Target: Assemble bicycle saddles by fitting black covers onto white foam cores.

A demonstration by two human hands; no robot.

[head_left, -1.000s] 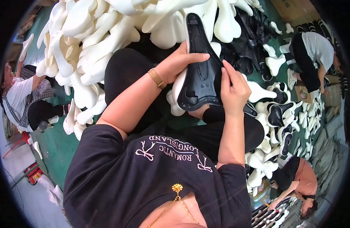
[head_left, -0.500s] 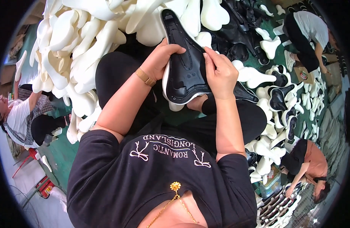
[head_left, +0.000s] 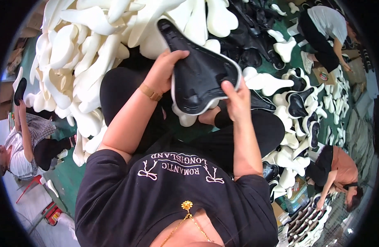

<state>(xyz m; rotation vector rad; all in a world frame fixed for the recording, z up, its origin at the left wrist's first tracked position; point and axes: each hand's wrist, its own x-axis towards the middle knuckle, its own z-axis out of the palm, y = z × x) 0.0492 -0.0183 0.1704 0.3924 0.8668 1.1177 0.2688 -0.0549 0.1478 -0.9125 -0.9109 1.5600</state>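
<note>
Fingers [head_left: 228, 87] of both hands closed round black saddle shell [head_left: 197, 70].

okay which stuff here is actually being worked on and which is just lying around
In hand:
- black saddle shell, white padding under it
- left hand and right hand, both gripping it

Lying about:
- heap of white foam pads
- black shells on the green floor

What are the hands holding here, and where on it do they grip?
Both hold one black saddle shell: left hand on its left edge near the middle, right hand on its wide rear rim.
</note>
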